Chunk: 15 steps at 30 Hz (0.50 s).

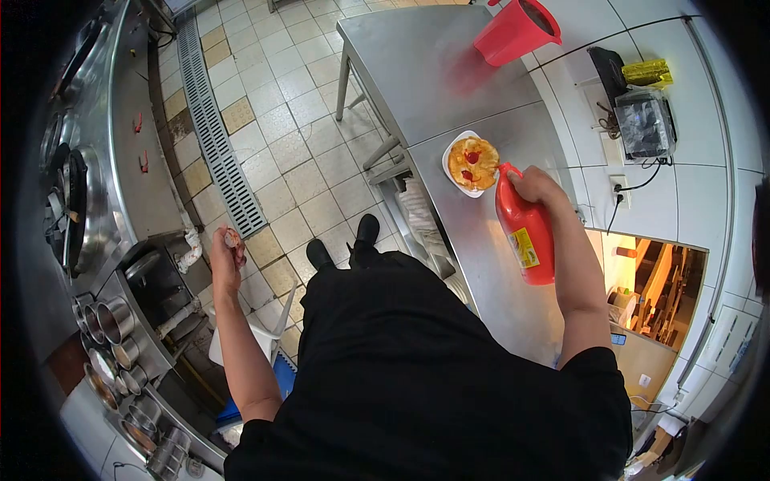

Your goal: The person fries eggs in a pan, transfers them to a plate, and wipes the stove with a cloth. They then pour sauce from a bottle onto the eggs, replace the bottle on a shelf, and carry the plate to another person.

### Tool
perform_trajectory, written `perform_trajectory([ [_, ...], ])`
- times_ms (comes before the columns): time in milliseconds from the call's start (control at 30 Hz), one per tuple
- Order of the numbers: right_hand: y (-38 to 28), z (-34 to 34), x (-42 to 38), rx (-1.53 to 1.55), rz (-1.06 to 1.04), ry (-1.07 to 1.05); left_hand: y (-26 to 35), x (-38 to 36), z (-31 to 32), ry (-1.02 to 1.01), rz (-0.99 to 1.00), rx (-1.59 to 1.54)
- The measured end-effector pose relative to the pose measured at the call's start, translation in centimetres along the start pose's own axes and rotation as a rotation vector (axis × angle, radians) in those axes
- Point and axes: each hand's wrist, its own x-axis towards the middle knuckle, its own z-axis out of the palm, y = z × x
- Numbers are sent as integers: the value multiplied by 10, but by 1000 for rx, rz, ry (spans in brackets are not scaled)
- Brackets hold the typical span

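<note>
My right hand is closed around the neck of a large red sauce bottle with a yellow label. The bottle lies tilted over the steel counter, its mouth at the edge of a white bowl. Yellow-orange food fills the bowl, with red sauce blobs on top. Away to the left, my left hand hangs over the floor, fingers curled round a small whitish and reddish thing too small to name.
A red plastic pitcher stands farther along the steel counter. Black cable and a plastic-wrapped device are on the tiled wall. Stacked metal pots and a stove line the left side. A floor drain grate runs between.
</note>
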Motion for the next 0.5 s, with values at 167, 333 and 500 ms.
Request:
perform_trajectory([
  [167, 5, 3, 5, 14, 4, -22, 0, 1, 3, 34, -11, 8],
  [333, 1, -6, 7, 10, 19, -3, -2, 7, 3, 19, -32, 22],
  [500, 2, -6, 7, 32, 23, 7, 0, 4, 9, -1, -33, 19],
])
